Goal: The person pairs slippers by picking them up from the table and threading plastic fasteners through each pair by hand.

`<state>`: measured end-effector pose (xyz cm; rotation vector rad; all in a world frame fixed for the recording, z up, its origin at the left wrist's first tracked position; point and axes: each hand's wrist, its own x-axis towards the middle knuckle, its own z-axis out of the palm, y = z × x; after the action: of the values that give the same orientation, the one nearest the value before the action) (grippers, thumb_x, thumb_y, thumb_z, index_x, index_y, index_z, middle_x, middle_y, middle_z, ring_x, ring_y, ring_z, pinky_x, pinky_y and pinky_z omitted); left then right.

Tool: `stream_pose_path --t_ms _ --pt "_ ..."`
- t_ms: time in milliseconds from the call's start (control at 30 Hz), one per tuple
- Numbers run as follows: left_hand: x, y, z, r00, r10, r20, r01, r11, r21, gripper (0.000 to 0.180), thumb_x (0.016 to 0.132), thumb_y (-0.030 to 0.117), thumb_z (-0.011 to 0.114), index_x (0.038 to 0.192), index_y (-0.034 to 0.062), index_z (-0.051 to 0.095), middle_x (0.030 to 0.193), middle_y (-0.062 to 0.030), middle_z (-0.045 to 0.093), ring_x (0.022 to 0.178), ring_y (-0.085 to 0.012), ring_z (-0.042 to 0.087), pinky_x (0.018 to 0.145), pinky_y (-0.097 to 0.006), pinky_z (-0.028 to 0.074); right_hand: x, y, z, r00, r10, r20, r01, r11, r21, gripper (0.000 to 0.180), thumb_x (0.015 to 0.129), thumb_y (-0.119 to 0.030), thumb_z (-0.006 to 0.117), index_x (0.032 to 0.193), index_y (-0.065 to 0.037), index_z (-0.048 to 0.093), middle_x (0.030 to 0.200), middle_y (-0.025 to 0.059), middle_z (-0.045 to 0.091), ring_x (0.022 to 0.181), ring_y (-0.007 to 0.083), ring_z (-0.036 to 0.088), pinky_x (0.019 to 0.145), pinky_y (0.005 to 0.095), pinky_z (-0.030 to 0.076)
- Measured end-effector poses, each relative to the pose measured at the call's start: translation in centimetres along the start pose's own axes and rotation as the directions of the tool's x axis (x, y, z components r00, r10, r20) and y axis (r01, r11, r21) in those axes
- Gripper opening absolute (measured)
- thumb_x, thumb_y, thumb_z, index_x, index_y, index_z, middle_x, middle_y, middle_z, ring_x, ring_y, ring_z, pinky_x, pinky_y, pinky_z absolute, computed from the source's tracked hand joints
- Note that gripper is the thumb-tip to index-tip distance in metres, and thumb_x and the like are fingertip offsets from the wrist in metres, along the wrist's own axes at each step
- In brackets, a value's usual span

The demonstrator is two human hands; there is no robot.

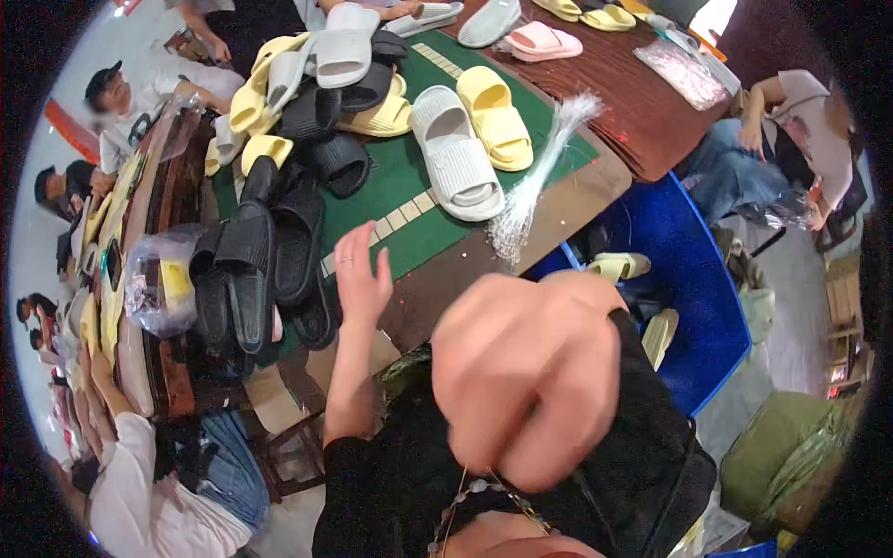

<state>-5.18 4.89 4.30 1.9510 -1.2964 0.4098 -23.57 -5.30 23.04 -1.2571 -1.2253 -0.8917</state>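
My left hand (361,279), with a ring on one finger, is raised at the table's near edge, fingers stretched and apart, holding nothing. It is nearest to a heap of black ribbed slippers (244,279) on its left. Close to the camera, my right hand (526,372) looms large and slightly blurred. Its fingers are curled in, and whatever may be inside them is hidden. Beyond my hands, a grey slipper (456,158) and a yellow slipper (495,121) lie side by side. Right of them rests a bundle of thin clear plastic strands (549,167).
A green-topped table (409,256) carries a pile of mixed slippers (339,102) at its far left. On the right stands a blue bin (712,307) with yellow slippers inside. An olive sack (781,456) sits lower right. Other people sit along both sides.
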Motion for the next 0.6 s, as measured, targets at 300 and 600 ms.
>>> stream_pose_path --t_ms 300,600 --pt "-4.6 -4.9 4.0 0.985 -0.118 -0.123 0.110 0.992 -0.065 0.026 0.084 -0.002 0.057 0.109 0.0060 0.060 0.100 -0.0115 0.061 0.090 -0.0261 0.058 0.069 -0.033 0.048 -13.0 6.9 -7.2 0.700 0.596 -0.395 -0.555 0.106 -0.825 0.018 0.074 -0.011 0.062 0.092 -0.011 0.064 0.090 0.0078 0.061 0.082 0.0295 0.060 0.071 0.0387 0.051" --pt "-4.4 -5.2 4.2 0.974 -0.203 -0.104 0.185 0.970 -0.155 0.019 0.086 0.000 0.056 0.104 0.0037 0.061 0.094 -0.0104 0.062 0.084 -0.0226 0.061 0.065 -0.029 0.047 -18.7 11.2 -15.3 0.462 0.544 -0.700 -0.480 -0.510 -0.714 0.066 0.061 -0.040 0.082 0.116 -0.011 0.058 0.112 0.0111 0.058 0.105 0.0330 0.048 0.091 0.0422 0.043"
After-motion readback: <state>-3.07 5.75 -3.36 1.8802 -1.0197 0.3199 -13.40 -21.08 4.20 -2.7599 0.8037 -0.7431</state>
